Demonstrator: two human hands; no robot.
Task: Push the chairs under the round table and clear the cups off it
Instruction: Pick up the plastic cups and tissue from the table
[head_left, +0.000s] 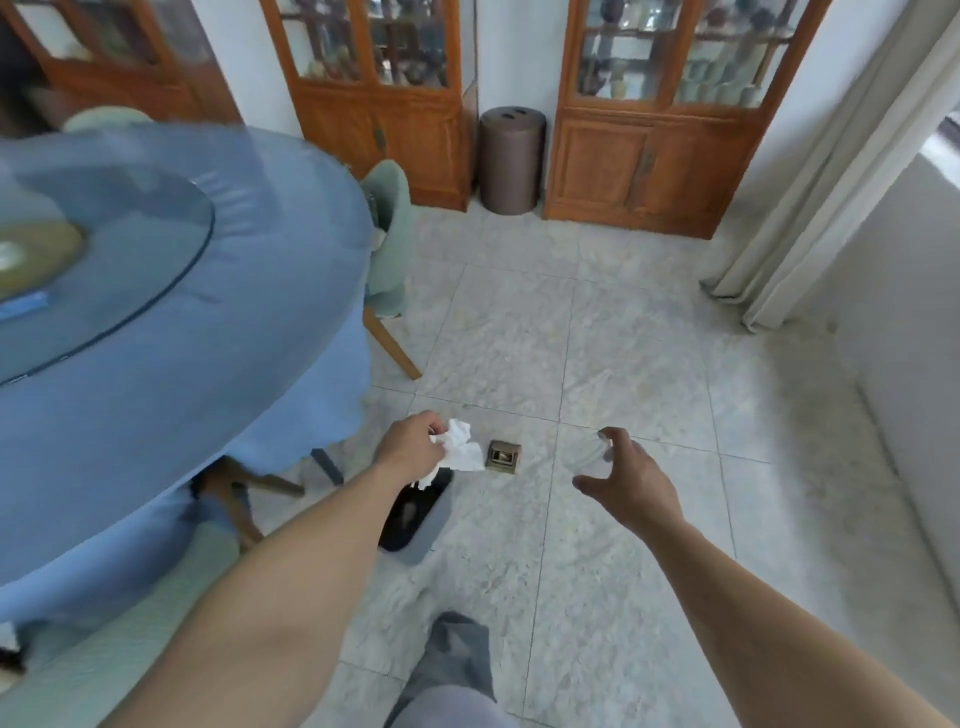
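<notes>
The round table (171, 415) with a blue cloth fills the left side, with a glass turntable (130, 270) on top. No cup shows on the part of it in view. A pale green chair (390, 234) stands tucked against its far edge. Another green chair (119, 639) sits at the bottom left, partly under the cloth. My left hand (413, 447) is shut on a crumpled white tissue (460, 449) above the floor. To its right, my right hand (631, 480) curls around a clear plastic cup (592, 453), which is faint and blurred.
A brown cylindrical bin (511, 161) stands between two wooden glass-door cabinets (649, 150) at the back wall. A brass floor socket (503, 457) sits on the tiles below my hands. My black shoe (413, 514) and grey trouser leg (457, 670) are below. Curtains (831, 171) hang right.
</notes>
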